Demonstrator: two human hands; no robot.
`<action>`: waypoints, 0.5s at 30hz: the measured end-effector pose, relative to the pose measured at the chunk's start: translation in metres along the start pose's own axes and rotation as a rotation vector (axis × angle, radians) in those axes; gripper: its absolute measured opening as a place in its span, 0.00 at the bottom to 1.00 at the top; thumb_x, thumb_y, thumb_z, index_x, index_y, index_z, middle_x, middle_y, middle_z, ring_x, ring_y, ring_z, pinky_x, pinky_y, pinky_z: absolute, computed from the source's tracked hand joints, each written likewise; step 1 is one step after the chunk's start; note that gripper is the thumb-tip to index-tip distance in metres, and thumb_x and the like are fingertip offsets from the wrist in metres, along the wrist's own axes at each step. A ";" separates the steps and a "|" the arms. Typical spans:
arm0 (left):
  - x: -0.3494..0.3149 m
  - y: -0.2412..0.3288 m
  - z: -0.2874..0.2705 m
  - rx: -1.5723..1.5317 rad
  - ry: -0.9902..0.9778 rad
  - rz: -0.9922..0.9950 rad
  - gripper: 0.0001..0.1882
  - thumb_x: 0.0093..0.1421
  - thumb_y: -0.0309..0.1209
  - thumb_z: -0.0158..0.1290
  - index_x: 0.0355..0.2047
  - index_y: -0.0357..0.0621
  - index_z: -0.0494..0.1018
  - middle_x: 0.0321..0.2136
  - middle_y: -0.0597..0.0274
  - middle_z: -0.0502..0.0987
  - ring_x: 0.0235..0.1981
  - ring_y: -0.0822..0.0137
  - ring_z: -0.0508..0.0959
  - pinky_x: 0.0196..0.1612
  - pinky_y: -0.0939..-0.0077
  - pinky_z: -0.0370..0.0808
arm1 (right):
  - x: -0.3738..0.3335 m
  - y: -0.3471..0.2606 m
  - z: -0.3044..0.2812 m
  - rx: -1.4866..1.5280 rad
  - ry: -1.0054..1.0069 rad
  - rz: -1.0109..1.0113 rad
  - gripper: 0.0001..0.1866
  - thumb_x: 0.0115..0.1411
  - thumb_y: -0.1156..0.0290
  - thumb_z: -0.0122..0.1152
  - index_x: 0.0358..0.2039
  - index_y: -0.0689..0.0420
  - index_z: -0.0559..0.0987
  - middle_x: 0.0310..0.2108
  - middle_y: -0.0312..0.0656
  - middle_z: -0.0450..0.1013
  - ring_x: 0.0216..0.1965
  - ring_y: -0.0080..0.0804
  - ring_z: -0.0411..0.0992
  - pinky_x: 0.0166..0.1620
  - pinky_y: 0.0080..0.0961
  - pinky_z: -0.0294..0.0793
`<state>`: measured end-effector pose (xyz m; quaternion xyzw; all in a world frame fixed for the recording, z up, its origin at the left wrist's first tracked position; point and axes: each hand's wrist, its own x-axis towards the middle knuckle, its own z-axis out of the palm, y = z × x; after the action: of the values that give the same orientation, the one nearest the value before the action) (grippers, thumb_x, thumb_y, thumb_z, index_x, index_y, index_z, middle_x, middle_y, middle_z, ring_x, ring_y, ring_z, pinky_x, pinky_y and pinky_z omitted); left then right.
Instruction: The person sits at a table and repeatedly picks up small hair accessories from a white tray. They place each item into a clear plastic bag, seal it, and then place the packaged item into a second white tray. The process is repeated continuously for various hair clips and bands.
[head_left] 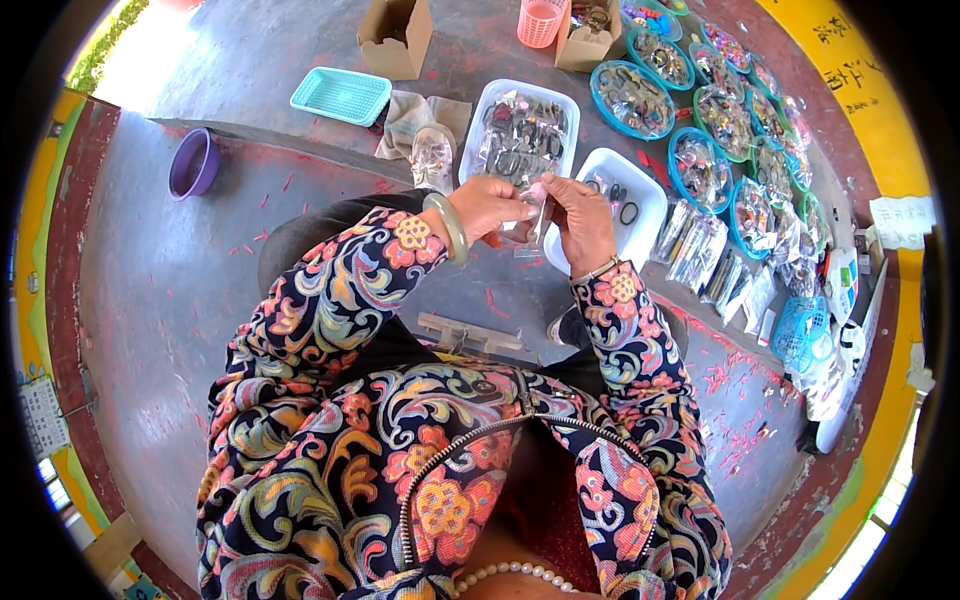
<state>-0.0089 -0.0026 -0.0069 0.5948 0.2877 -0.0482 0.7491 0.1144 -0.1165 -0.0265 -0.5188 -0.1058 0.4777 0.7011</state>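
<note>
My left hand and my right hand meet over the near edges of two white basins. A small clear plastic bag hangs between them, pinched in the left fingers. The right thumb and forefinger close at the bag's top, where a small pink thing shows; its kind is hard to make out. Beyond the left hand, the larger white basin holds many black items in clear bags. Beside the right hand, the second white basin contains loose black rings, perhaps hair ties.
Blue and green round baskets of small bagged goods crowd the right. Packets lie nearer me. A turquoise tray, cardboard box and pink basket stand at the back. A purple basin sits left. Red scraps litter the floor.
</note>
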 end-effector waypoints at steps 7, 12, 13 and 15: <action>0.003 -0.001 -0.003 0.049 -0.040 0.013 0.09 0.53 0.34 0.53 0.26 0.41 0.72 0.20 0.67 0.73 0.15 0.80 0.67 0.14 0.86 0.62 | -0.001 -0.006 0.003 0.005 0.045 -0.040 0.11 0.50 0.68 0.62 0.27 0.64 0.77 0.22 0.38 0.73 0.22 0.20 0.67 0.27 0.15 0.67; 0.002 0.003 0.000 0.150 -0.031 0.010 0.10 0.52 0.35 0.53 0.26 0.41 0.73 0.19 0.68 0.72 0.15 0.80 0.67 0.14 0.86 0.62 | -0.001 -0.006 -0.001 0.001 0.044 -0.057 0.10 0.49 0.69 0.62 0.26 0.64 0.77 0.22 0.38 0.72 0.22 0.20 0.67 0.28 0.15 0.66; 0.000 0.005 -0.001 0.170 -0.048 -0.007 0.10 0.51 0.36 0.53 0.26 0.41 0.73 0.19 0.68 0.72 0.15 0.80 0.67 0.14 0.86 0.62 | 0.000 -0.007 -0.003 0.001 0.019 -0.035 0.10 0.49 0.69 0.62 0.26 0.64 0.77 0.22 0.38 0.72 0.22 0.20 0.67 0.28 0.15 0.66; -0.005 0.008 -0.002 0.208 -0.082 -0.042 0.11 0.51 0.37 0.54 0.26 0.41 0.73 0.19 0.68 0.72 0.15 0.80 0.67 0.15 0.86 0.63 | 0.003 -0.008 -0.008 -0.034 -0.020 0.007 0.10 0.49 0.70 0.62 0.26 0.64 0.76 0.22 0.38 0.73 0.22 0.20 0.67 0.28 0.15 0.66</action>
<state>-0.0107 -0.0003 0.0025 0.6607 0.2628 -0.1176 0.6933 0.1257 -0.1192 -0.0244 -0.5262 -0.1191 0.4833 0.6894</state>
